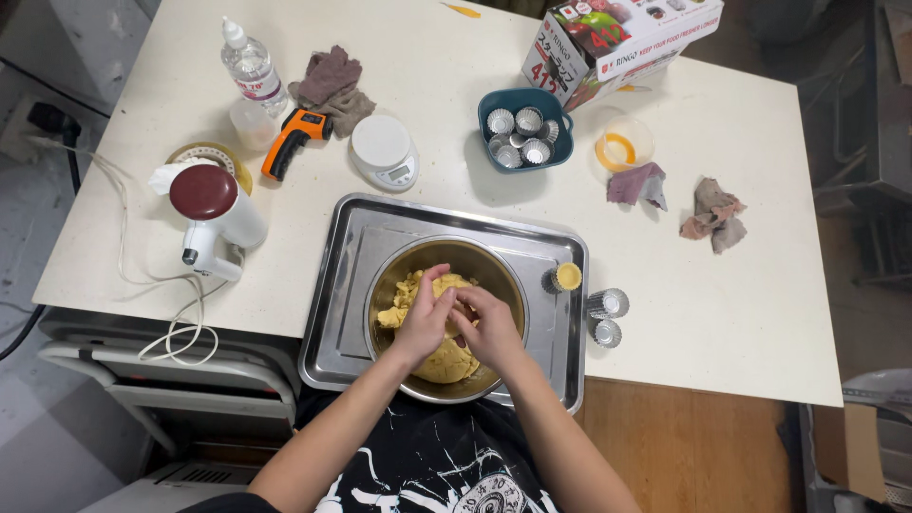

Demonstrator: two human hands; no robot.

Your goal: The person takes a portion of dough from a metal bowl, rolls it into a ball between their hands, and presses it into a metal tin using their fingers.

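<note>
1. A pale worktop (741, 313) is seen from above, carrying everything listed below.
2. A steel tray (347, 332) is set at the near edge of the worktop.
3. A printed cardboard box (617, 43) is placed at the far edge, right of centre.
4. A steel bowl (494, 266) is stood inside the tray, holding a mass of yellow dough (446, 363).
5. A white hand mixer (214, 223) with a dark red cap is laid left of the tray, its cord trailing over the edge.
6. A teal tub (556, 142) with small fluted tins is placed beyond the tray.
7. The left hand (427, 318) is held over the dough, fingers bent and touching the right hand.
8. The right hand (489, 328) is pressed against the dough, fingers curled; whether a piece is pinched between the 2 hands cannot be told.
9. 1 filled tin (568, 276) is stood on the tray's right side, and 2 empty tins (606, 316) just off it.
</note>
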